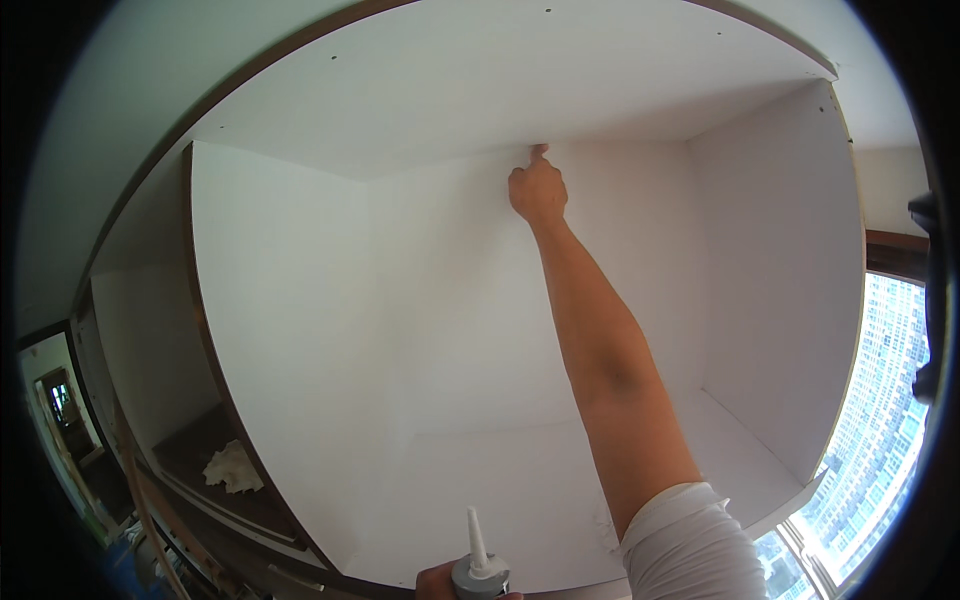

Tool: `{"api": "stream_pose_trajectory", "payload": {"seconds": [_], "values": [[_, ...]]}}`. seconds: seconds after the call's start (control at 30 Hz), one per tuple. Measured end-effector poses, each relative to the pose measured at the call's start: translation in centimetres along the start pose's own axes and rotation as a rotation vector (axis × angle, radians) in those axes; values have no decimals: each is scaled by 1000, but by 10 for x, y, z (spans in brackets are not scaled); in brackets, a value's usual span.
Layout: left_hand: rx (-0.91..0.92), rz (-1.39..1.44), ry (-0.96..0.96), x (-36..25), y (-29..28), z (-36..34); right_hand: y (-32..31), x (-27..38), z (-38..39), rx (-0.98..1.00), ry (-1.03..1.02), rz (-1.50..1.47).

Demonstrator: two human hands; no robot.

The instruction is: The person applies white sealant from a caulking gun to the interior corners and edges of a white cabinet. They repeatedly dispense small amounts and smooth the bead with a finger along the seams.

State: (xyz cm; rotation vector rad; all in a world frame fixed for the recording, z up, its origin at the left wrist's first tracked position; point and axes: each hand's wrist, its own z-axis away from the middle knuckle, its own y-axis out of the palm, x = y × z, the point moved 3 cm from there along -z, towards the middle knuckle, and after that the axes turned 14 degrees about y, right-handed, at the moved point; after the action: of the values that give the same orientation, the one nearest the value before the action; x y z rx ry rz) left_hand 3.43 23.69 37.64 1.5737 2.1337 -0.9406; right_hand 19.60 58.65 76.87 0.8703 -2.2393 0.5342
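Note:
My right hand [538,190] reaches up to the far top corner line of a white cabinet compartment [470,330]. One finger is stretched out and touches the seam between the top panel [440,90] and the back panel. Its other fingers are curled in, and nothing shows in them. Low in the middle of the view, my left hand [436,582] grips a grey sealant cartridge [480,578] with a white tapered nozzle pointing up. Only part of that hand shows; the lower edge cuts it off.
To the left, a narrower compartment holds a crumpled whitish cloth or paper [233,467] on a dark shelf. A side panel [780,280] closes the compartment on the right. Beyond it, a window [890,380] shows a tall building. A doorway [65,400] lies at far left.

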Motion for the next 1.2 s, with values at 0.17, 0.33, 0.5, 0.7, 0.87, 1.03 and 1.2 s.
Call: {"api": "stream_pose_trajectory", "payload": {"seconds": [0.17, 0.33, 0.5, 0.7, 0.87, 1.03, 1.2], "values": [[-34, 18, 16, -4, -1, 1, 11, 2, 5, 100, -111, -127], [-36, 69, 4, -8, -3, -1, -15, -34, -19, -38, 48, -387], [-18, 11, 11, -9, -2, -4, -29, -45, -36, -7, 89, -292], [-3, 25, -14, -10, -4, -4, -4, -11, -10, -62, 49, -135], [-43, 112, -39, -10, -2, -2, 32, 28, 24, 60, 37, -77], [-25, -134, 64, 1, -4, 3, 66, 60, 51, 163, -9, -34], [-6, -264, 56, 19, -2, 11, 57, 55, 55, 588, -227, -214]]}}
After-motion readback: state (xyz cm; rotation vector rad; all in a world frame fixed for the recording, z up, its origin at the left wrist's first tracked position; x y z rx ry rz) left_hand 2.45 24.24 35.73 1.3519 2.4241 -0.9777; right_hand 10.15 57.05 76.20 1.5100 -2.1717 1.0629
